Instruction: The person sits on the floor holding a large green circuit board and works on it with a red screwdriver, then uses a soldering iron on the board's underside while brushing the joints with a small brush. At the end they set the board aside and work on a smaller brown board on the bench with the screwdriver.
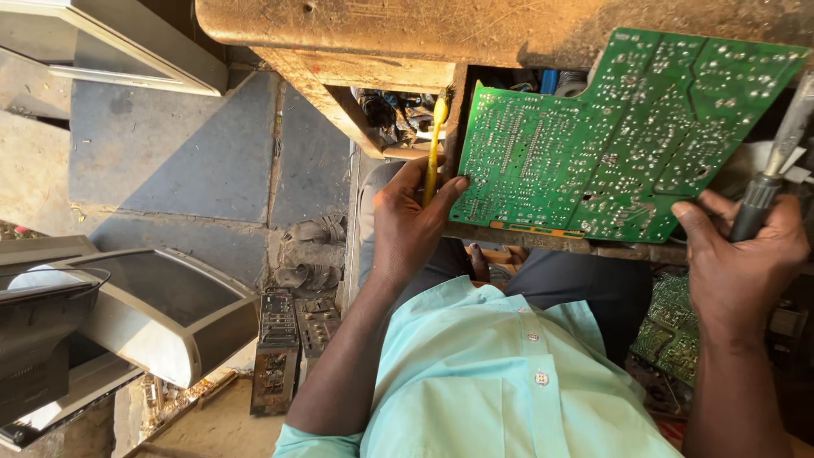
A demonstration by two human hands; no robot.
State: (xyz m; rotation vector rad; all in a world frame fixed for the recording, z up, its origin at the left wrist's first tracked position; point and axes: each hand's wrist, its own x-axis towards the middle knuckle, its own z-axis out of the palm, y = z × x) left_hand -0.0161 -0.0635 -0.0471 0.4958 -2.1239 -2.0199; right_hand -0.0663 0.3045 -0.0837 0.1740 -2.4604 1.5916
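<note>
- A person in a pale turquoise shirt [500, 382] looks down at their own two hands, which hold a large green circuit board [610, 136] between them.
- The circuit board is tilted up, solder side facing the person, its near edge resting on the worn wooden counter [475, 30] edge above the lap. Propped like this, the solder points are easy to see.
- The left hand [411, 225] steadies the board's near-left corner with the thumb pressed on it. Its fingers curl around a thin yellow tool [435, 148] that stands upright beside the board's left edge, kept ready while the hand supports the board.
- The right hand [742, 259] is at the board's near-right corner, thumb touching the edge. Its fingers are closed around the dark grip of a tool with a metal shaft [776, 165], which slants up along the board's right side.
- Under the counter, just left of the yellow tool, an open cavity holds a tangle of dark wires and parts [390, 110].
- A second green board [674, 326] lies lower, by the right knee.
- On the paved floor [195, 161] to the left sit old grey television casings [161, 309] and two dusty dark electronic units [292, 343].
</note>
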